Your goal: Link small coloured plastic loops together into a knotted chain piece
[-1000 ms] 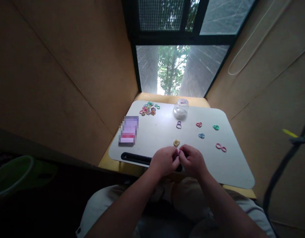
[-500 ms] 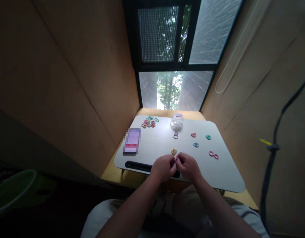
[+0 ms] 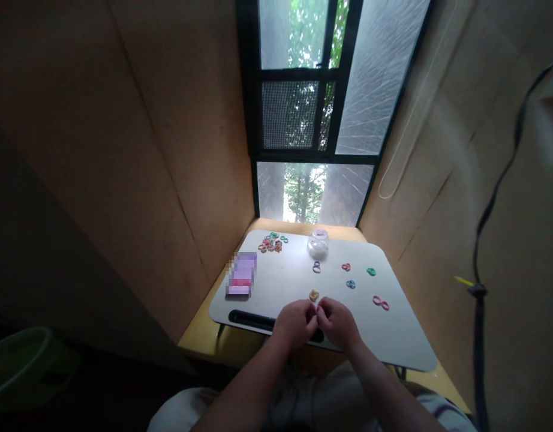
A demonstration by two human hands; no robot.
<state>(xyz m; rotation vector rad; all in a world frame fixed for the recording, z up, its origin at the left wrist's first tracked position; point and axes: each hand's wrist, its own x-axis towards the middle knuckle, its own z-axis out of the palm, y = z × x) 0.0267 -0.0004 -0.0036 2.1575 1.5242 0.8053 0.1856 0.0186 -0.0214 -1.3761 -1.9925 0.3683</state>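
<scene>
My left hand [image 3: 295, 323] and my right hand [image 3: 338, 322] meet over the front edge of the white table, fingers closed and tips pinched together. A sliver of pink shows between the fingertips, seemingly a small hair tie [image 3: 316, 309], mostly hidden. Just beyond them lies a yellow hair tie bundle [image 3: 313, 295]. Farther off are a purple hair tie [image 3: 316, 267], a red one [image 3: 346, 267], a blue one [image 3: 351, 284] and a green one [image 3: 370, 272]. A pink hair tie [image 3: 381, 303] in a figure-eight shape lies to the right.
A pile of mixed hair ties [image 3: 271, 243] sits at the back left of the white table [image 3: 285, 282]. Near it lies a blurred phone [image 3: 242, 275]. A clear jar [image 3: 318, 245] stands at the back. A black slot [image 3: 251, 320] runs along the front edge.
The camera view has tilted up, so the table appears lower. My hands stay pinched together in the same place over the table, and the hair ties lie as before.
</scene>
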